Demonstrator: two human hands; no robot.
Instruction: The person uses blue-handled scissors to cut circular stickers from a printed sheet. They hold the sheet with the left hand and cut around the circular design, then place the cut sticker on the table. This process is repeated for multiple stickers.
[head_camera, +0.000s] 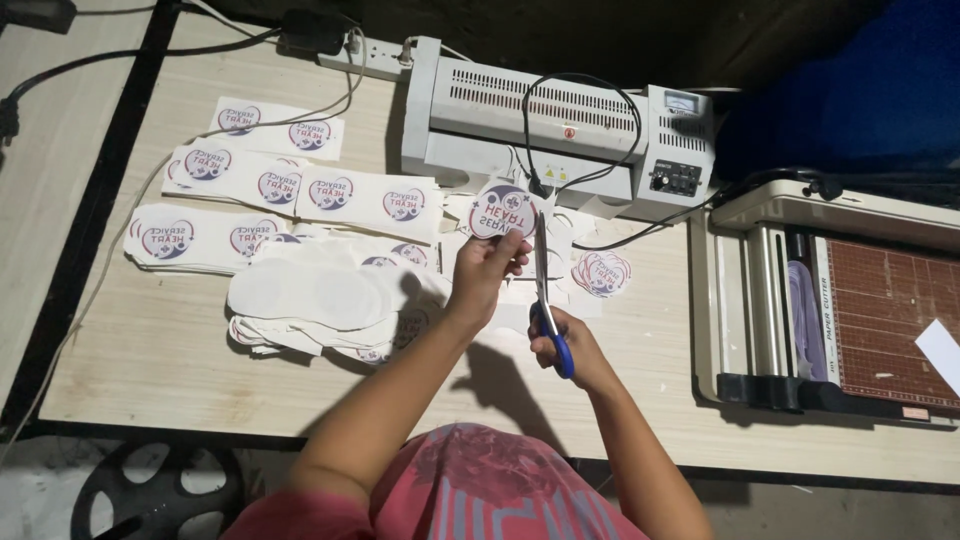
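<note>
Two hands busy, left hand (487, 270) pinching round sticker (503, 211), right hand (566, 343) gripping scissors (545, 300)

1. Hands: two, the left hand (487, 270) and the right hand (562, 342), near the centre.
2. Scissors (546, 300): one pair, at the centre.
3. Round sticker (503, 211) held up: one.
4. Laminator (555, 125): one, at 12 o'clock.
5. Paper cutter (830, 300): one, at 3 o'clock.
6. Power strip (365, 57): one, at 11 o'clock.
7. Printed strips (280, 180) at 10 o'clock: at least five; overlaps hide the exact number.
8. Cut stickers (601, 273): one small stack, number unclear.
</note>
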